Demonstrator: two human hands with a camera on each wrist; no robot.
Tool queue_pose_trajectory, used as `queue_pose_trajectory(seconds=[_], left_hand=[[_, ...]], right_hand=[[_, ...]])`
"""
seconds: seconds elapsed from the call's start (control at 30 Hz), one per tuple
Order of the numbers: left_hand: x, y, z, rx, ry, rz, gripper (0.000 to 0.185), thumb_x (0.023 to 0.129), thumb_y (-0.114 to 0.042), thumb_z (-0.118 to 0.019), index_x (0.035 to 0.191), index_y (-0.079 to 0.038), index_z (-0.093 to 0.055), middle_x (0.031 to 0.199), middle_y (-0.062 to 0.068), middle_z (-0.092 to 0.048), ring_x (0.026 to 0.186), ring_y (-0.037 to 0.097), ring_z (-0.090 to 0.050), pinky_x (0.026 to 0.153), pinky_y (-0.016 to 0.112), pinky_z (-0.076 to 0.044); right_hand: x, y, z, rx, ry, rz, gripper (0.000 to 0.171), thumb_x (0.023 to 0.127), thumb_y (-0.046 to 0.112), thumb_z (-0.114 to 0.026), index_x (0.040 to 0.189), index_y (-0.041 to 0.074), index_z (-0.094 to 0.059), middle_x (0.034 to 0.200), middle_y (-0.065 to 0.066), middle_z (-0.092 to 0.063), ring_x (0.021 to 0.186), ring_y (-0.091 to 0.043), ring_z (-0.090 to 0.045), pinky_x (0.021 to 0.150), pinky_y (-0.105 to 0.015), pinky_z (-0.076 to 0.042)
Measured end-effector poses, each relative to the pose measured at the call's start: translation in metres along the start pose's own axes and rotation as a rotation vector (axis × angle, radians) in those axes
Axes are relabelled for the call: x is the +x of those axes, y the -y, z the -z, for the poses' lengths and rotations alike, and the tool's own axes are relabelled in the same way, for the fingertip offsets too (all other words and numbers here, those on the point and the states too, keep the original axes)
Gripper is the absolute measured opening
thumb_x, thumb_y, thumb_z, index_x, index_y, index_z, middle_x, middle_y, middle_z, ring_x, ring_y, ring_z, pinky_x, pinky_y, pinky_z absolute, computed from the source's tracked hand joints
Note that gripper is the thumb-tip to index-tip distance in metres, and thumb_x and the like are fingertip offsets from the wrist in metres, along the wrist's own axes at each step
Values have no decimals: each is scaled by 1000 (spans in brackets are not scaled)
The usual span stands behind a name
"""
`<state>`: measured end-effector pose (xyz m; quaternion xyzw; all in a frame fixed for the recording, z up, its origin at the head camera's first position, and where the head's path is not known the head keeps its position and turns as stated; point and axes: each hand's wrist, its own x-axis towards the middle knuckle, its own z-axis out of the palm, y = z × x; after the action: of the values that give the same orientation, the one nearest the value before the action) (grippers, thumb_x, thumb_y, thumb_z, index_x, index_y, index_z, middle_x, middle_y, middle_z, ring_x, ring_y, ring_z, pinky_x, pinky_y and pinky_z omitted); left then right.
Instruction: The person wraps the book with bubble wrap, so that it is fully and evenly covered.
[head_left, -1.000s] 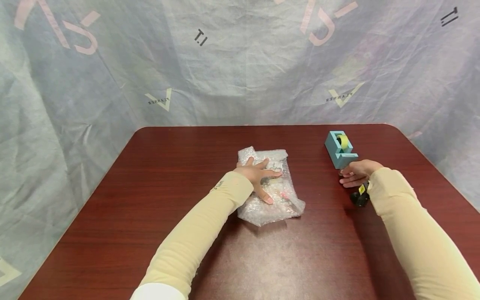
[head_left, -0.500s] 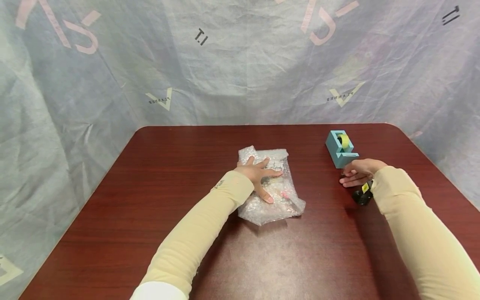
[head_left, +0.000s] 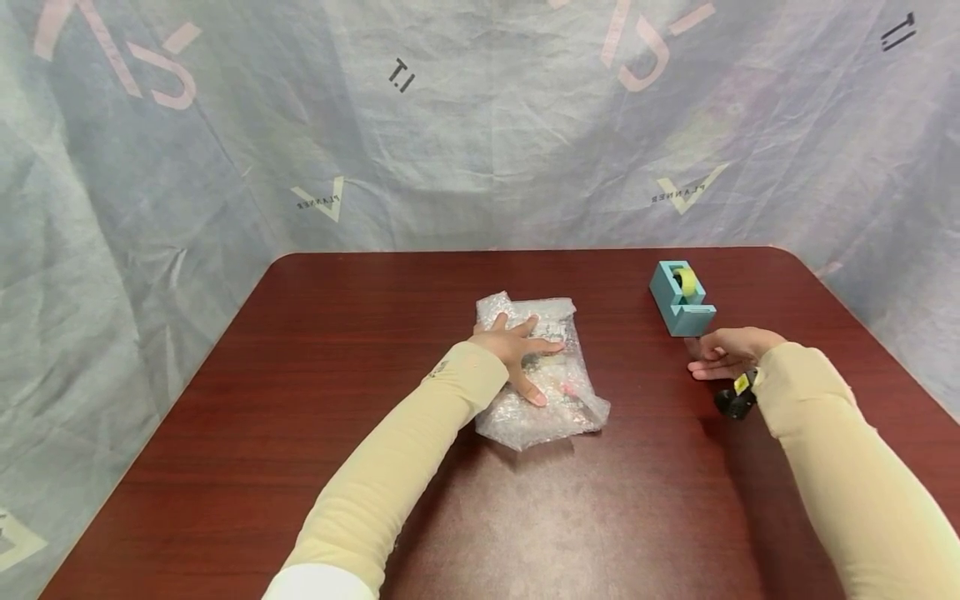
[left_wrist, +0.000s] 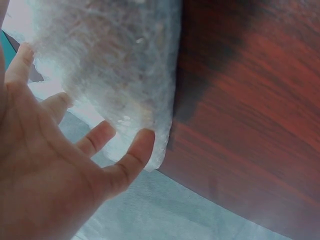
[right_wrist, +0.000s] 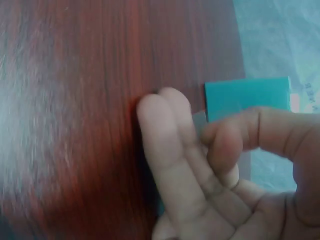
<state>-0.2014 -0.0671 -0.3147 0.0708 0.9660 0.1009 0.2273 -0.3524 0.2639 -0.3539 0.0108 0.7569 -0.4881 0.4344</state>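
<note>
A bubble-wrapped package [head_left: 555, 421] lies flat near the middle of the table. My left hand [head_left: 513, 350] rests on top of it with the fingers spread; in the left wrist view the fingertips touch the crinkled bubble wrap [left_wrist: 110, 60]. Right of the package stands a light-blue tape dispenser [head_left: 667, 304] holding a yellowish roll. Just in front of its cutting end, my right hand [head_left: 731, 352] pinches a strip of clear tape [right_wrist: 200, 121] between thumb and index finger. The other fingers extend over the tabletop.
The dark red-brown wooden table [head_left: 300, 400] has rounded far corners. A grey printed cloth [head_left: 450, 167] hangs behind it. A small black wrist camera [head_left: 735, 400] sits under the right wrist.
My right hand has moved slightly to the right, away from the dispenser, with the tape strip between its fingertips. The left hand and the package have stayed in place.
</note>
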Motion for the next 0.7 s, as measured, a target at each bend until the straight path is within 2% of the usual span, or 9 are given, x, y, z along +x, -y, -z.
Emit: queue_pose_trajectory(seconds=[0.13, 0.17, 0.27, 0.37, 0.5, 0.7], left_hand=[[0, 1, 0, 5, -2, 5, 91, 84, -46, -81, 159, -42, -31, 171, 2, -1, 154, 41, 9, 119, 65, -4], [0, 1, 0, 7, -1, 6, 91, 84, -46, -81, 159, -42, -31, 171, 2, -1, 154, 41, 9, 120, 65, -4], [1, 2, -1, 7, 4, 4, 91, 84, -46, -80, 160, -41, -30, 171, 2, 0, 154, 41, 9, 119, 66, -4], [1, 1, -2, 7, 6, 3, 91, 84, -46, -80, 160, -42, -30, 171, 2, 0, 154, 41, 9, 119, 66, -4], [2, 0, -2, 13, 8, 6, 91, 84, -47, -80, 160, -41, -30, 171, 2, 0, 154, 41, 9, 119, 65, -3], [2, -2, -1, 23, 8, 9, 92, 85, -47, -81, 160, -40, -29, 172, 2, 0, 154, 40, 9, 120, 65, -2]], right_hand=[[-7, -2, 2, -61, 37, 11, 20, 99, 10, -36, 86, 4, -50, 87, 2, -75, 81, -7, -74, 94, -26, -50], [-7, -2, 2, -79, 41, 10, 21, 99, 12, -36, 84, 6, -50, 88, 2, -76, 83, -7, -74, 95, -29, -47], [-8, -1, 4, -128, 52, 12, 23, 99, 17, -37, 88, 8, -54, 91, 3, -77, 86, -6, -74, 89, -36, -41], [-8, 2, 4, -149, 54, 15, 27, 100, 19, -37, 85, 10, -57, 92, 3, -77, 87, -7, -73, 88, -36, -45], [-11, 9, 3, -204, 44, 14, 30, 99, 18, -38, 74, 16, -55, 91, 6, -76, 86, -4, -72, 86, -37, -44], [-21, 36, -5, -242, 7, 49, 29, 95, 17, -43, 67, 20, -49, 90, 8, -76, 84, -3, -71, 86, -40, -41]])
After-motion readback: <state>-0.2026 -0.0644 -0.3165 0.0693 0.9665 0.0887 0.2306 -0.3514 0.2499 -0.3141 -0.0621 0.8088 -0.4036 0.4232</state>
